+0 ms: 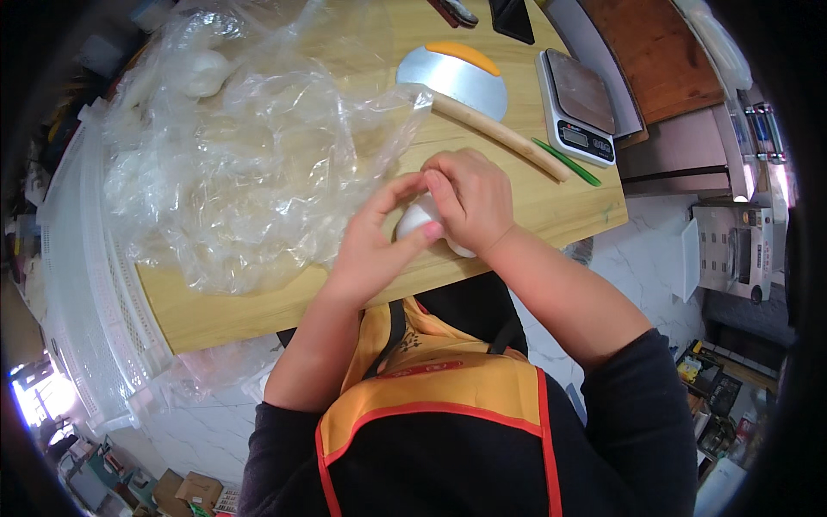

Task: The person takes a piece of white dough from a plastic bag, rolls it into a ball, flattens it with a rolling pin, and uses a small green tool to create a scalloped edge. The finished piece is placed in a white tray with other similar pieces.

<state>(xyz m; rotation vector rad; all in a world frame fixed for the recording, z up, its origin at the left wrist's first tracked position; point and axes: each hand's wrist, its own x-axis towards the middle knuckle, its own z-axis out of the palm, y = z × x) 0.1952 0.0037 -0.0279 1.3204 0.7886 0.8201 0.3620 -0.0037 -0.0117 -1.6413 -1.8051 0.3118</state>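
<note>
Both hands are cupped round a smooth white piece of dough (411, 217) near the front edge of the wooden table (232, 316). My left hand (381, 239) bends round its left side, the thumb pressed against the dough. My right hand (475, 197) covers the top and right side, and its fingers meet the left fingertips. Much of the dough is hidden beneath the hands. Just beyond them lies a wooden rolling pin (501, 137), its left end beside a large crumpled sheet of clear plastic (258, 168).
A round metal dough scraper (446, 81) with an orange grip lies behind the rolling pin. A digital kitchen scale (577, 106) and a green stick-like tool (568, 161) are on the right. Under the plastic is a round white lump (205, 73). White perforated trays (97, 271) flank the table's left side.
</note>
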